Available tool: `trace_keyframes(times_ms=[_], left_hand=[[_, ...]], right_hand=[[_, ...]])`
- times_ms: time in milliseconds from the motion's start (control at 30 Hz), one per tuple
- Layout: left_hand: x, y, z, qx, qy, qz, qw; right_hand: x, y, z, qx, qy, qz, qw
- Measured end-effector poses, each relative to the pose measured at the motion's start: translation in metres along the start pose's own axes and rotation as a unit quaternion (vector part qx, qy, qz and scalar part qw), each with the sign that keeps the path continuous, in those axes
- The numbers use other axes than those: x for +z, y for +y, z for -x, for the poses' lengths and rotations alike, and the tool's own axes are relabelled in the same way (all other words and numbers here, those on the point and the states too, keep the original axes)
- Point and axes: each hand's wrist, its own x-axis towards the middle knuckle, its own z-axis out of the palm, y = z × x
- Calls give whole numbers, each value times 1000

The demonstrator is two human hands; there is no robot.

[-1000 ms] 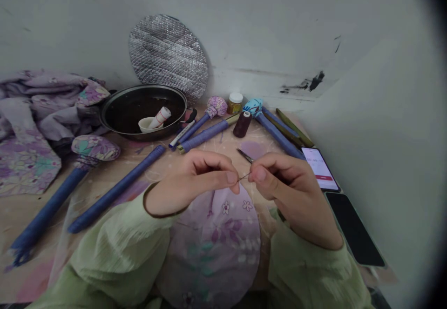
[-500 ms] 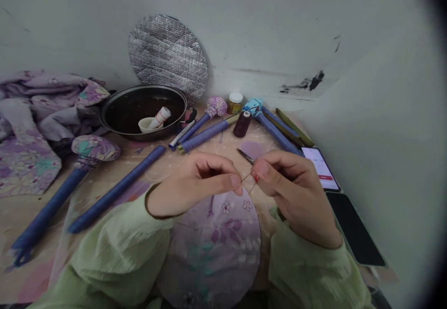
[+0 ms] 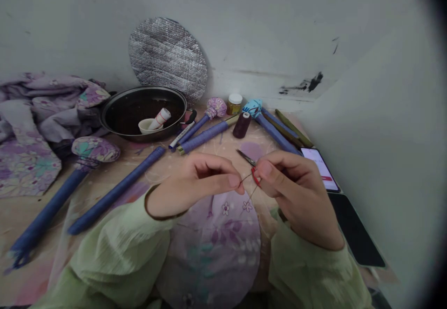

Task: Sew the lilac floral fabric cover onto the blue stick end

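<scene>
A thin dark thread [image 3: 246, 177] stretches across the short gap between my hands. My left hand [image 3: 197, 178] is closed, with thumb and forefinger pinching one end of it. Opposite, my right hand [image 3: 295, 192] pinches the other end; a loose tail hangs below those fingers. Whether a needle is in either pinch is too small to tell. Under both hands lies a rounded piece of lilac floral fabric [image 3: 216, 258]. Small scissors [image 3: 246, 157] with red handles rest just behind my right fingertips, partly covered by them. A dark purple thread spool [image 3: 242, 125] stands beyond.
At the back left sits a black pan [image 3: 115, 113] holding a small cup [image 3: 145, 126]. Blue-wrapped sticks [image 3: 118, 190] and a cloth-headed mallet [image 3: 96, 153] lie left. Bunched floral cloth [image 3: 31, 113] is at far left. Two phones, one lit [image 3: 319, 167], lie right.
My right hand has shifted slightly away from the left, so the thread gap is a little wider and more of the red scissor handle shows. My left hand has barely moved.
</scene>
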Motion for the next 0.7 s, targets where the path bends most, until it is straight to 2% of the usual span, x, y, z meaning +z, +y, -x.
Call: trace_keyframes(times_ms=[233, 433, 567, 700], left_hand=[[1, 0, 0, 10, 0, -35, 999], [-1, 1, 2, 18, 36, -95, 995], [-1, -1, 1, 32, 19, -57, 998], [-5, -8, -1, 103, 56, 7, 993]], right_hand=[[0, 1, -1, -4, -3, 34, 999], [2, 6, 3, -30, 13, 53, 998], [3, 6, 4, -29, -2, 45, 999], [5, 1, 2, -26, -8, 57, 998]])
